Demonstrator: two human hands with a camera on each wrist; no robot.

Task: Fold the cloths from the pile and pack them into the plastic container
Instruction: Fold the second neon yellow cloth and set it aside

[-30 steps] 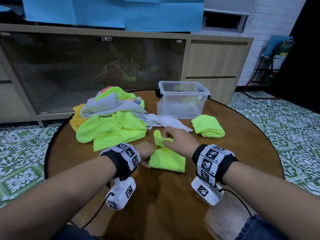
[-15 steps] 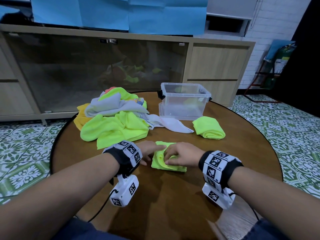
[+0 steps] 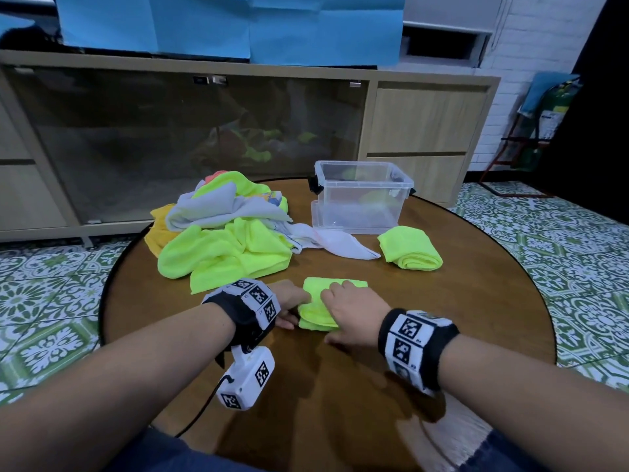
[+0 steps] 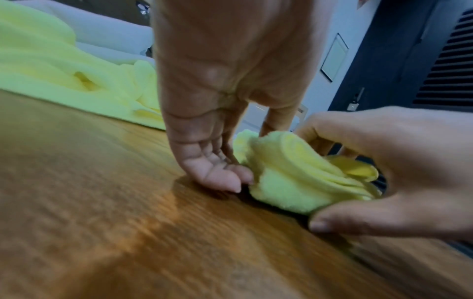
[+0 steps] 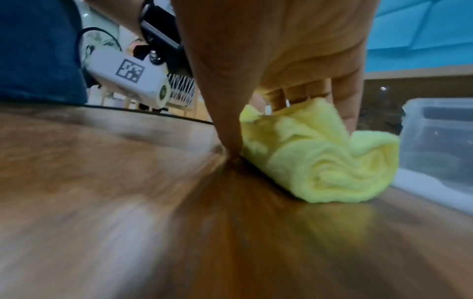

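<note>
Two hands on one small neon-yellow cloth (image 3: 318, 310), folded into several layers, near table edge, closest to me. My left hand (image 3: 289, 303) sits at the cloth's left end, fingers (image 4: 225, 178) pointing down, tips on the round wooden table (image 3: 476, 318) and touching the fold; from the left wrist view they look fairly straight, grip not closed on anything. My right hand (image 3: 354, 316) lies over the cloth's right half, palm down; thumb (image 4: 340, 222) on the near side at table level, fingers arched over the top, so this grip is clamped round the folded cloth. The right wrist view shows the thumb tip planted on the table just beside the bundle. Both wrists carry one marker band each; one white camera block hangs under the left wrist.

Further out, right: one folded neon-yellow cloth (image 3: 410, 248), alone on the table, well apart from my hands. Left of it, one pile of unfolded cloths (image 3: 221, 236): neon yellow, grey, white, an orange-yellow one at the back; exact count can't tell. Farthest: one clear plastic container (image 3: 360, 199), lid off, upright, just behind the lone folded cloth. Contents unclear through the walls.
</note>
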